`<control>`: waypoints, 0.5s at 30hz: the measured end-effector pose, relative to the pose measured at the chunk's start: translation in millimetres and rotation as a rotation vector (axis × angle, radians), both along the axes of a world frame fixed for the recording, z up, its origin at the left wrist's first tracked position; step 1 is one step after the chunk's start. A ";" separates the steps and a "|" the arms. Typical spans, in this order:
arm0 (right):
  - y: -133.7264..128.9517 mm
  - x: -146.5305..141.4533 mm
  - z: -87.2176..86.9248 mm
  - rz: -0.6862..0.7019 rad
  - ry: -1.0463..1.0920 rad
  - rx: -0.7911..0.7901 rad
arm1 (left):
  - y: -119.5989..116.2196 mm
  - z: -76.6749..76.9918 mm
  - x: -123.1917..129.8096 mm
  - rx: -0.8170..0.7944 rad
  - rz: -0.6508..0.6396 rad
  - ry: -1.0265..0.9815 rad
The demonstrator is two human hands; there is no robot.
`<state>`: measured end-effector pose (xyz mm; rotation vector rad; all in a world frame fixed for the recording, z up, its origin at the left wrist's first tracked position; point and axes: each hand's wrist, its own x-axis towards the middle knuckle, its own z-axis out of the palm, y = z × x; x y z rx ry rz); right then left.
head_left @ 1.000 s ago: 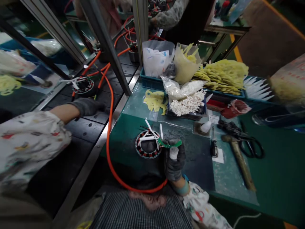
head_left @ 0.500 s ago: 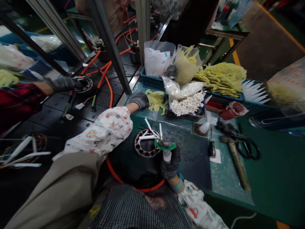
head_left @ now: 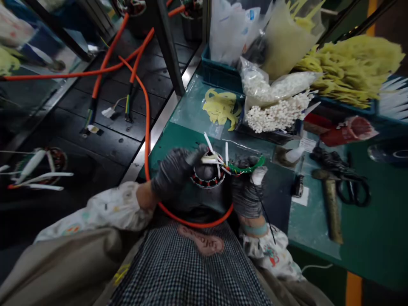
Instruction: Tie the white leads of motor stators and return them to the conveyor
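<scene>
A motor stator (head_left: 208,182), a ring with dark and orange windings, sits on the bench in front of me. White sleeved wires (head_left: 208,143) stick up from it. Wires link it to a curved green circuit board (head_left: 259,163), which my right hand (head_left: 248,191), in a grey glove, grips just right of the ring. White wrapping covers one fingertip of that hand. At the ring's left side is my left hand (head_left: 174,170), also gloved. Its fingers come together by the white sleeves, and whatever they pinch is hidden.
Yellow strips (head_left: 221,106) lie behind the stator, beside white tubing bundles (head_left: 274,114) and bags. To the right are a hammer (head_left: 331,204) and black scissors (head_left: 353,189). An orange cable (head_left: 146,119) loops along the left and across my front. Another stator (head_left: 55,161) sits far left.
My left hand has come back from the yellow strips to the stator. My right hand has moved the circuit board slightly rightward. My view has shifted, and the red plaid sleeve is out of sight.
</scene>
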<state>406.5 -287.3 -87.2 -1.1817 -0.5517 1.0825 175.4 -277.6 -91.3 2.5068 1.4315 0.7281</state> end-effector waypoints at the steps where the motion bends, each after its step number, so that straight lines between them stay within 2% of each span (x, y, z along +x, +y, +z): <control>1: 1.3 -1.0 1.8 -0.009 0.018 0.003 | -18.3 -6.3 5.1 0.014 -0.034 0.027; 4: 1.5 -1.5 -1.3 -0.040 0.025 0.014 | -45.7 -31.0 12.6 0.120 -0.134 0.130; 7: -3.1 4.1 -15.5 -0.026 -0.124 0.073 | -46.3 -47.2 9.8 0.207 -0.230 0.205; 11: -12.0 16.9 -31.4 0.099 -0.376 0.235 | -45.1 -43.9 8.5 0.171 -0.214 0.166; 13: -14.1 21.0 -30.6 0.200 -0.432 0.304 | -48.8 -42.4 8.4 0.201 -0.147 0.107; 15: -13.2 20.7 -25.0 0.350 -0.584 0.431 | -52.0 -45.7 4.2 0.232 -0.116 0.034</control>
